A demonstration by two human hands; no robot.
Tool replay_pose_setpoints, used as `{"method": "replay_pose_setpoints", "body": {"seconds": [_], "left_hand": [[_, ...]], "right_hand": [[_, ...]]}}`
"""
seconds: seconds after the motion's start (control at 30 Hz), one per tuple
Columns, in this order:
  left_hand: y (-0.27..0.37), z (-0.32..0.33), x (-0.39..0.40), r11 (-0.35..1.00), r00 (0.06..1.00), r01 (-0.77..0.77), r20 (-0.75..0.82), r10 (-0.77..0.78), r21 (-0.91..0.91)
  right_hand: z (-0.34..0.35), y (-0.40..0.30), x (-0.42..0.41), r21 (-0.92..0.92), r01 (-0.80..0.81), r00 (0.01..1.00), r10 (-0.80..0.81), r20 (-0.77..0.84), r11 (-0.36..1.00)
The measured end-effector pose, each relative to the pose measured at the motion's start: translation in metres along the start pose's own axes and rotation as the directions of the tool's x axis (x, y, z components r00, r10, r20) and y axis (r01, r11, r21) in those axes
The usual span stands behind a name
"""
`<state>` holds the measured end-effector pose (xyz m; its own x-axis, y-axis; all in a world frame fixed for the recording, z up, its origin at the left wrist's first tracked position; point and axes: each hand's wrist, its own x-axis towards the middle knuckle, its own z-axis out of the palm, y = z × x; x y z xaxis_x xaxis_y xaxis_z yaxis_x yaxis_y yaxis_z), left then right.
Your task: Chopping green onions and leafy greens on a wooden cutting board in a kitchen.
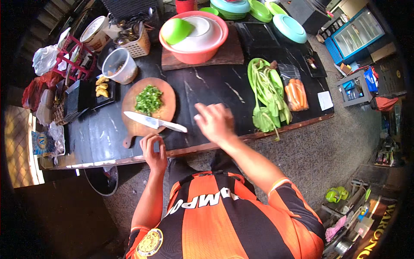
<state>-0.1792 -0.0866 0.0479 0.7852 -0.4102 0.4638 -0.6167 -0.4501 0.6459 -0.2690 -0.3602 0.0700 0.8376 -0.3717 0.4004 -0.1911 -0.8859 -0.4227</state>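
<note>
My left hand [153, 152] is at the table's front edge, just below a round wooden cutting board [165, 94]. Its fingers are loosely curled around a gap, with nothing visible in them. On the board lies a pile of chopped green leaves [148, 99]. A white-handled kitchen knife [145, 120] rests across the board's near part, its handle jutting past the right rim. My right hand [216, 121], blurred, is over the black table to the right of the knife handle, fingers spread and holding nothing. Farther right lie leafy greens [266, 97] and a plastic bag of carrots [295, 94].
A red basin [197, 57] with a green bowl [176, 31] on top stands on a wooden slab [234, 53]. Left of it are a clear plastic tub [119, 66] and a utensil basket [140, 45]. Plates [289, 28] sit at the back right. The table's wooden edge [190, 149] runs before me.
</note>
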Motion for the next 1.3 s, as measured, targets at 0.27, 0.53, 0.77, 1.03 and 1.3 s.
{"method": "replay_pose_setpoints", "body": {"seconds": [0.27, 0.53, 0.77, 1.03, 1.3], "left_hand": [[0.064, 0.067, -0.061, 0.932, 0.945, 0.216, 0.301, -0.125, -0.292], [0.131, 0.112, -0.023, 0.927, 0.926, 0.144, 0.377, -0.003, -0.346], [0.15, 0.13, -0.004, 0.863, 0.9, 0.288, 0.425, -0.096, -0.414], [0.164, 0.172, 0.026, 0.699, 0.834, 0.497, 0.504, -0.223, -0.514], [0.192, 0.19, 0.043, 0.735, 0.793, 0.487, 0.591, -0.146, -0.472]], "right_hand": [[-0.076, 0.221, 0.026, -0.16, -0.325, 0.945, 0.314, -0.09, 0.932], [-0.064, 0.254, 0.094, -0.264, -0.455, 0.875, 0.482, 0.046, 0.85], [-0.052, 0.281, 0.089, -0.096, -0.411, 0.892, 0.378, -0.248, 0.906], [-0.109, 0.281, 0.099, 0.4, -0.487, 0.86, 0.506, 0.067, 0.776], [-0.152, 0.282, 0.113, 0.351, -0.429, 0.901, 0.422, 0.1, 0.832]]}}
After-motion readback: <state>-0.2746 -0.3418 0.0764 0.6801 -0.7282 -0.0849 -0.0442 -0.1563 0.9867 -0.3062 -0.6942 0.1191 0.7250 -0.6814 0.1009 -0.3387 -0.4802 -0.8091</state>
